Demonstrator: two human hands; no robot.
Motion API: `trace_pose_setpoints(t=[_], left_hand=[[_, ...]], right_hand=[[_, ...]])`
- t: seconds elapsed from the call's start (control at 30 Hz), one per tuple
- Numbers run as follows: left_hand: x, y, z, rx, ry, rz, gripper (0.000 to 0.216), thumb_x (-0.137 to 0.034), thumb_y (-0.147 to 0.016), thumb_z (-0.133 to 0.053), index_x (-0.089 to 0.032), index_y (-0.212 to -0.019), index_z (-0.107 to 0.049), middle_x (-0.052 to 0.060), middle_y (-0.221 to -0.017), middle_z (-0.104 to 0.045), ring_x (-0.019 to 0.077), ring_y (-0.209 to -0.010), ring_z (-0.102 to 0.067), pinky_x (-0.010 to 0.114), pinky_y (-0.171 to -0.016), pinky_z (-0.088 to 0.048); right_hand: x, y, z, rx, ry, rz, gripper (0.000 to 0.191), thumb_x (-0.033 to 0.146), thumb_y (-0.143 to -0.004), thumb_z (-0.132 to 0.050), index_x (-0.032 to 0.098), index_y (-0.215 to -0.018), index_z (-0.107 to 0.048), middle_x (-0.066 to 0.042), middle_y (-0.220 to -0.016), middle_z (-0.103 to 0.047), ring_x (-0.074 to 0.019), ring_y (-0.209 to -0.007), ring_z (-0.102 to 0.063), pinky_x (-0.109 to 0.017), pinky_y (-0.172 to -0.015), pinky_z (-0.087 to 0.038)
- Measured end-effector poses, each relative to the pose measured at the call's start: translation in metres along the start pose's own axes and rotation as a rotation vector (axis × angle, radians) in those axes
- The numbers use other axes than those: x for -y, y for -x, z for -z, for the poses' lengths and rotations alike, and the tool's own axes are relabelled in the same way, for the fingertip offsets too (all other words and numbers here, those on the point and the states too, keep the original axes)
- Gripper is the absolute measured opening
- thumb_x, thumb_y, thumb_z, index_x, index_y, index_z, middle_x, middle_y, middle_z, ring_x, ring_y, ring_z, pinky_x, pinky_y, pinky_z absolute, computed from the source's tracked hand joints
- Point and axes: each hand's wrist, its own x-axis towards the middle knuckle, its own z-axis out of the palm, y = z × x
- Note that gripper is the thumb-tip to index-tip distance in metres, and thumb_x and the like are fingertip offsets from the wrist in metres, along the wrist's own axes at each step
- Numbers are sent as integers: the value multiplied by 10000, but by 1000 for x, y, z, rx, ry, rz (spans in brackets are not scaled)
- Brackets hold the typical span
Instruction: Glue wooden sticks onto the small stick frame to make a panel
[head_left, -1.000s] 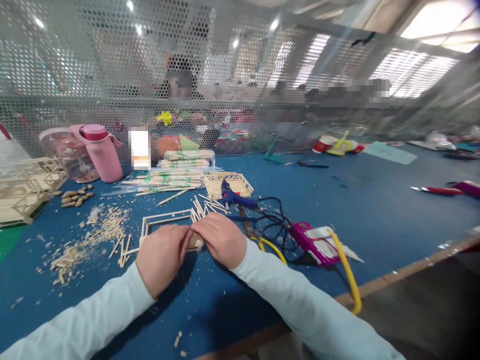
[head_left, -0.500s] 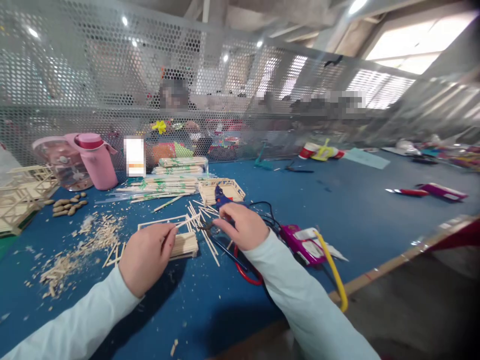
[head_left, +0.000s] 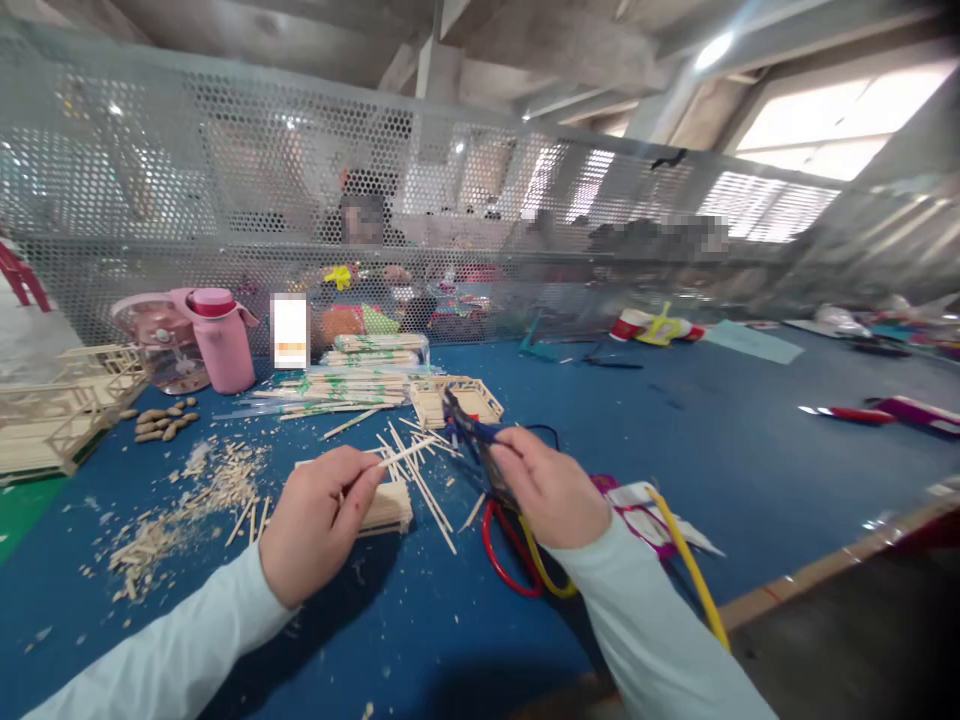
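My left hand is closed, pinching a thin wooden stick between thumb and fingers. The stick points right and slightly upward, over loose sticks on the blue table. Partly behind this hand lies a small slatted wooden piece. My right hand is closed around a blue-and-black tool, whose exact kind is blurred. Below that hand are a red handle loop and a yellow one, partly hidden. Just beyond the tool sits a small railed wooden tray.
Wood scraps and peanuts lie on the left, near a pink bottle and wooden models. Bagged sticks sit before a perforated metal screen. A red-handled knife lies far right. A person is behind the screen.
My right hand has moved right and down in view, and the blue-and-black tool now shows more fully. My left hand still pinches a stick. The whole view has shifted slightly.
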Motion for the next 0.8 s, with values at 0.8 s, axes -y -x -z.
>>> trace_pose_setpoints(t=[0.8], left_hand=[[3, -8, 7, -143, 376, 384, 343, -448, -850, -433, -179, -804, -641, 27, -702, -626, 134, -584, -549, 229, -495, -428]], right_hand=[[44, -50, -44, 508, -1255, 146, 732, 104, -396, -378, 195, -1121, -420, -103, -1107, -585, -222, -985, -585, -411, -850, -466]])
